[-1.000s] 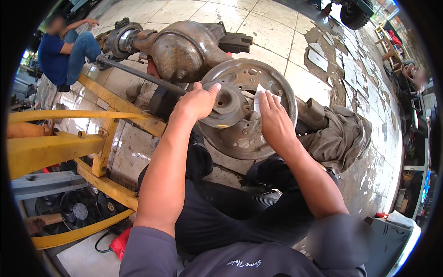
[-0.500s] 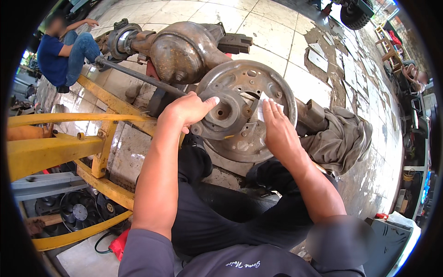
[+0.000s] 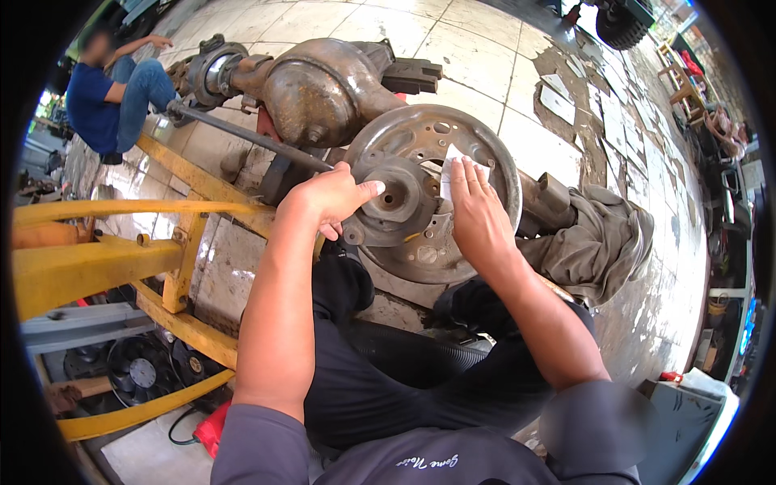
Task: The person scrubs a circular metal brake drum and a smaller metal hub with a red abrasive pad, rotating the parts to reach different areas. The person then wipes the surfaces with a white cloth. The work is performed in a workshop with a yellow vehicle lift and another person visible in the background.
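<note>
My left hand is closed round the edge of a flanged metal shaft, its thumb lying on the flange's face. The shaft's round flange, with a hole at its centre, overlaps the left part of a large brown brake backing plate. With fingers stretched and close together, my right hand presses a thin white sheet beside the flange, over the plate. Whether the sheet is paper or cloth, I cannot tell. My left fingertips are partly hidden beneath the flange.
Behind the plate rests a rusty axle housing. A grey-brown cloth drapes over its right end. Yellow metal frames stand at left, with black fans below. A person sits at the far left. A grey box stands lower right.
My right hand has slid a little to the left with the white sheet, and more of the sheet shows above its fingers. My left hand and the flange have shifted only slightly.
</note>
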